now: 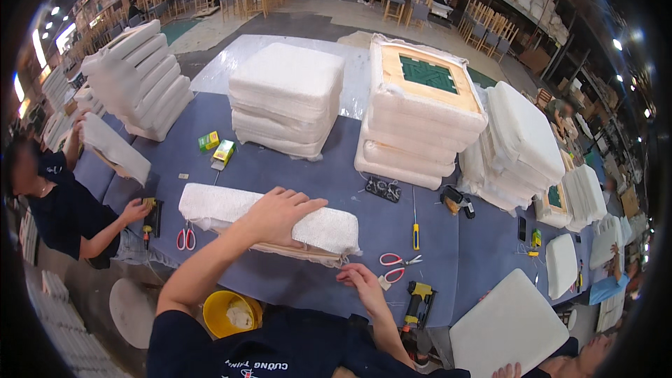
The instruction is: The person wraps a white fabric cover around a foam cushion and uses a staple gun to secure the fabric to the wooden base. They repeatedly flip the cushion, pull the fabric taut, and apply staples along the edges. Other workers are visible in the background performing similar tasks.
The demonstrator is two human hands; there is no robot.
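A white upholstered seat pad [210, 201] stands on its long edge on the blue-grey tabletop in front of me. My left hand [280, 215] is wrapped over its top edge, thumb on the near side, holding it. Loose fabric hangs along the pad's lower near edge and its right corner. Just off that corner, my right hand [362, 285] has its fingers pinched together; what they hold, if anything, is too small to make out. Red-handled scissors [393, 273] and a yellow-and-black staple gun [418, 301] lie to the right of that hand.
Stacks of white seat pads [283, 98] line the far side of the table [434, 238]. A yellow screwdriver [416, 236], more scissors [186, 238] and small boxes [224, 150] lie about. Below stands a yellow bucket [210, 308]. Co-workers handle pads at left and right.
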